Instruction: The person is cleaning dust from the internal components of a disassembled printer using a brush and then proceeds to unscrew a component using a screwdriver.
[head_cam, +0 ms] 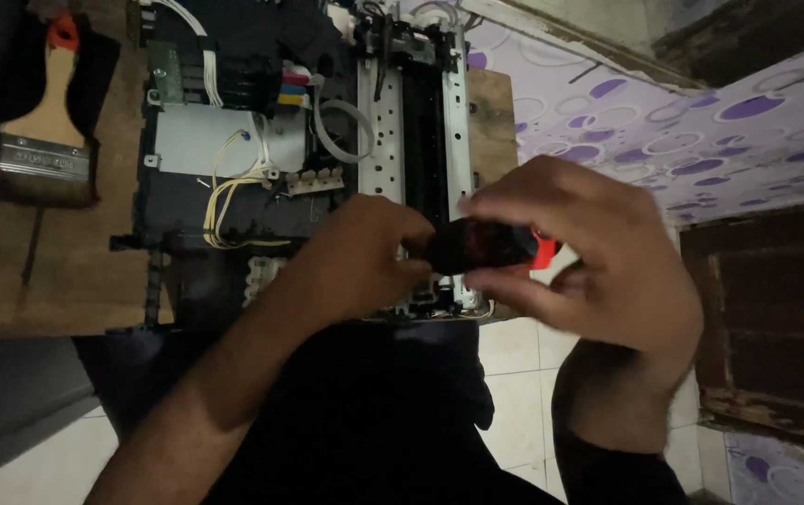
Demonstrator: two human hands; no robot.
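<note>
You hold a small black and red part (491,245) between both hands above the opened printer (327,159) on the counter (47,281), your right hand (608,262) closed around it and your left hand (365,257) pinching its end, seemingly fitting or checking it.

A wooden board (56,271) is seen in dim light, laid over pale floor tiles (514,411). To the right of the board, a wall covered in purple-and-white circle-patterned paper (701,140) is seen, and below that paper a dark wooden panel (776,318) is set.
</note>
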